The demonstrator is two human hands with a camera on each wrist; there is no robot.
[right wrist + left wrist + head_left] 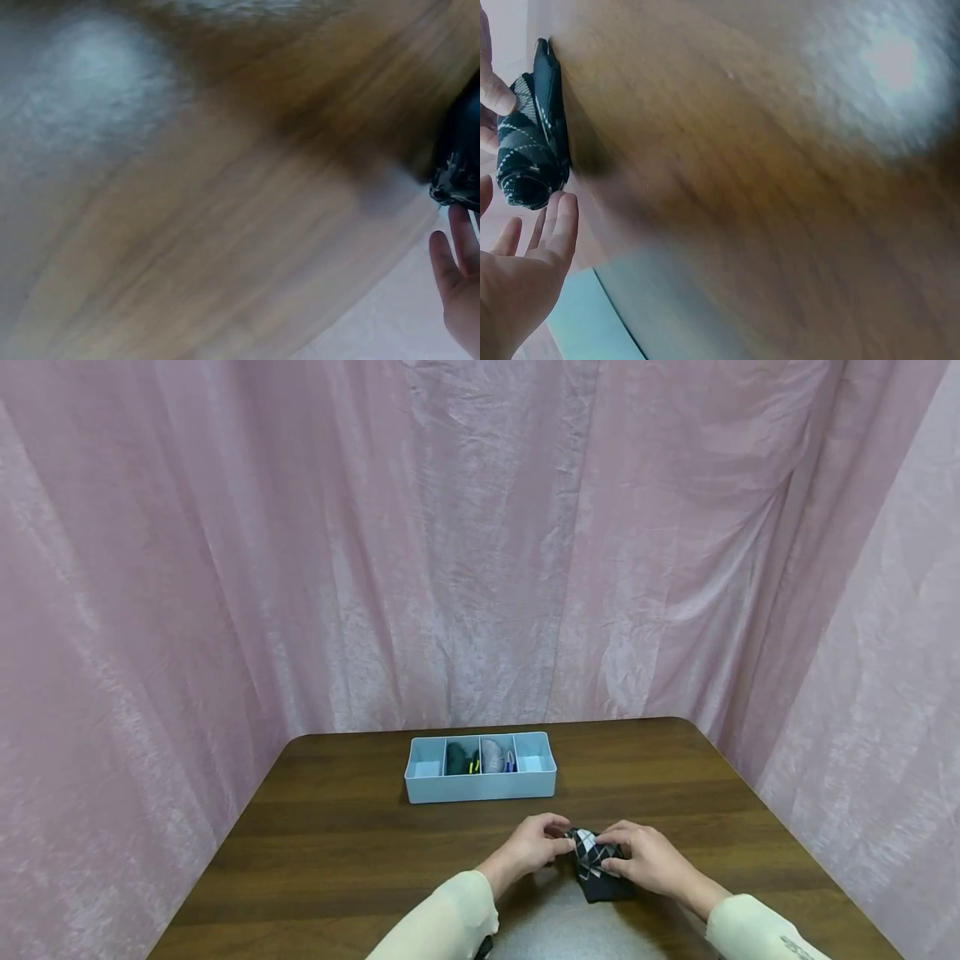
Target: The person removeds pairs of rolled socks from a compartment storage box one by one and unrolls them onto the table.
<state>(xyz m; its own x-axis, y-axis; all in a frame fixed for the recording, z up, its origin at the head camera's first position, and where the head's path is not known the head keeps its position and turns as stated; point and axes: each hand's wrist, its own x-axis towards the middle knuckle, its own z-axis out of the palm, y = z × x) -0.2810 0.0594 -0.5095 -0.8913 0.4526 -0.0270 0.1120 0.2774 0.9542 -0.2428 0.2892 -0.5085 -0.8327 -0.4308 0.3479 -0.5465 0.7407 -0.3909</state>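
A black sock [592, 864] with a white and grey diamond pattern lies partly rolled on the table, its dark flat part toward the near edge. In the left wrist view the roll of the sock [529, 150] shows its open end. My left hand [531, 845] is at the left end of the roll, its straight fingers [566, 225] touching it lightly. From the other side my right hand [647, 857] holds the roll between curved fingers and thumb. The right wrist view catches just part of the right hand [461, 277] beside the dark sock.
A light blue divided box [480, 788] stands farther back on the brown wooden table [337, 852]. Its middle compartments hold a dark green bundle [456, 759] and a grey bundle [492, 756]; its end compartments look empty. Pink curtains [495, 543] hang behind and at the sides.
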